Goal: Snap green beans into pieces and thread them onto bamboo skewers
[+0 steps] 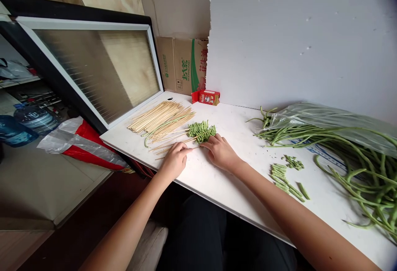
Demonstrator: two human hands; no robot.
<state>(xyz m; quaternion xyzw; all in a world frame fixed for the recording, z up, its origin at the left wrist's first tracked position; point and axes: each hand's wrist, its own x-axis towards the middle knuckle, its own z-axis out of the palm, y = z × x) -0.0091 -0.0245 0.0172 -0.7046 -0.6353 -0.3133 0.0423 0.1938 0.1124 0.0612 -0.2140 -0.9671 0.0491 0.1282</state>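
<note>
My left hand (176, 160), fingers closed, pinches a thin bamboo skewer (196, 147) low over the white table. The skewer runs toward my right hand (221, 152), whose curled fingers meet its far end. What those fingers grip is hidden beneath them. Just beyond lie several skewers threaded with rows of cut long bean pieces (198, 129), their bare sticks pointing left. The nearest row is partly covered by my right fingers. A large pile of bare bamboo skewers (161, 116) is spread behind my left hand, with a whole long bean (164, 125) lying across it.
Loose cut bean pieces (279, 173) sit on the table (235, 209) by my right forearm. A plastic bag (328, 118) of whole long beans (350, 151) covers the right side. At the back are a small red box (208, 97) and a cardboard carton (180, 66); a framed glass panel (102, 72) leans left.
</note>
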